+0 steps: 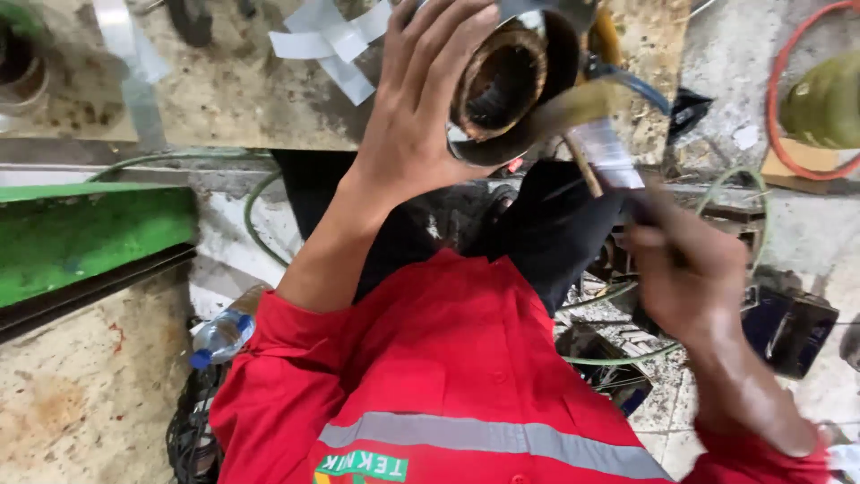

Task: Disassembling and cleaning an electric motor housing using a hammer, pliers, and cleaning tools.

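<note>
1. Motor stator point(506, 81) — polished, glossy metal shell; dull coppery windings inside.
2. Brush point(598, 148) — wooden stick, perhaps with a shiny metal ferrule; blurred.
3. Worktop point(224, 90): rough, stained, matt stone-like surface.
4. Strips point(327, 40): smooth matt paper.
5. Bottle point(224, 333) — clear glossy plastic.
6. Jacket point(448, 358): matt red cloth.

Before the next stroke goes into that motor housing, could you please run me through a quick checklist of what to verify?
1. Left hand steadies the round motor housing on the workbench: ok.
2. Right hand grips the stick-like tool: ok.
3. Tool tip reaches the housing's rim: cannot tell, blurred.
4. Housing bore faces the camera: ok.
5. Paper strips lie clear of the housing: ok.
</note>
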